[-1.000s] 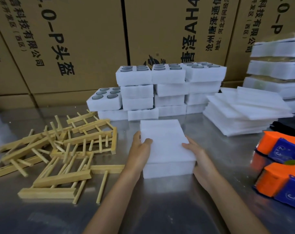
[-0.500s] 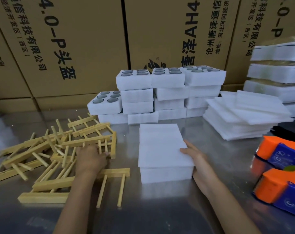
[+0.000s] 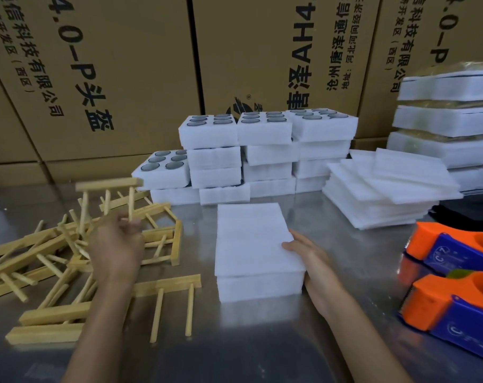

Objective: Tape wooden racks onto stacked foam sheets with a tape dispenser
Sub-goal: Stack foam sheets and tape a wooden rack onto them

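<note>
Left hand [image 3: 116, 244] grips a wooden rack [image 3: 107, 199] by its pegs, lifted over the rack pile [image 3: 41, 261], bar on top lying left-right, pegs pointing down. Right hand [image 3: 312, 261], fingers relaxed, rests against the right edge of the foam stack [image 3: 255, 244], whose long axis runs away from the person on the metal table [image 3: 262, 349]. Two orange-blue tape dispensers [image 3: 455, 299] sit right, foam blocks [image 3: 262, 153] behind.
</note>
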Demonstrator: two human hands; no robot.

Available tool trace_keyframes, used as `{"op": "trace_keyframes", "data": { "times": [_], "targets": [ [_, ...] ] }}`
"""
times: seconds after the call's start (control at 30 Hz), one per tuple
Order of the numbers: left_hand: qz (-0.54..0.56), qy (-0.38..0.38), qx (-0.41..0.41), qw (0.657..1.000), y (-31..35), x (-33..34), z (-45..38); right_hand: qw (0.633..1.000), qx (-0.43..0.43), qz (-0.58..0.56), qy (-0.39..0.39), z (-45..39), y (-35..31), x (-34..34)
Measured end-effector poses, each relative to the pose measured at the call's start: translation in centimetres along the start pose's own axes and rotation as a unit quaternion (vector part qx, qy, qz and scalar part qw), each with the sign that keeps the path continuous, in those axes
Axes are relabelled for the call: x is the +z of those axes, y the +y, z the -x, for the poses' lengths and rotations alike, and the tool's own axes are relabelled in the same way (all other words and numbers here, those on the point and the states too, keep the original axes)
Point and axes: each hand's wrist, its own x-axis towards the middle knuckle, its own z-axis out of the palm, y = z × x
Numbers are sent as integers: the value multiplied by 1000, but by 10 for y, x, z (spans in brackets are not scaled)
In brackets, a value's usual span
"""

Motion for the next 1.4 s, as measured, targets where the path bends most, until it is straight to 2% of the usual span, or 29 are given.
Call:
{"op": "trace_keyframes", "data": {
  "times": [0.07, 0.17, 0.33, 0.43, 0.5, 0.6, 0.73, 1.0, 1.13, 1.23, 1.33, 1.4],
  "targets": [
    [61, -3, 83, 995, 9, 3, 2, 1000, -1, -3, 2, 0, 0, 0],
    [124, -50, 203, 970, 32, 15, 19, 1000, -4, -6, -1, 0, -1, 0],
    [117, -199, 288, 930, 66, 37, 60, 1000, -6, -12, 4, 0, 0, -1],
    [103, -269, 289, 913, 71, 39, 71, 1000, -8, 1, 15, 0, 1, -1],
    [98, -287, 269, 914, 73, 38, 71, 1000, -10, 9, 15, 0, 2, -2],
    [104, -305, 233, 918, 72, 37, 68, 1000, -13, 19, 12, 0, 2, -2],
    [86, -331, 231, 911, 72, 37, 68, 999, -25, 34, -5, 0, 2, -1],
    [56, -338, 193, 919, 65, 40, 64, 1000, -13, 8, 4, 2, 2, -1],
    [63, -361, 170, 915, 62, 43, 65, 998, -27, 29, 57, 2, 5, 1],
    [66, -307, 179, 932, 65, 42, 65, 966, -85, 188, 153, 2, 5, 4],
    [100, -224, 198, 949, 77, 36, 75, 910, -165, 330, 190, 17, -7, -5],
    [146, -204, 213, 944, 93, 33, 90, 860, -233, 404, 207, 37, -18, -21]
  ]
}}
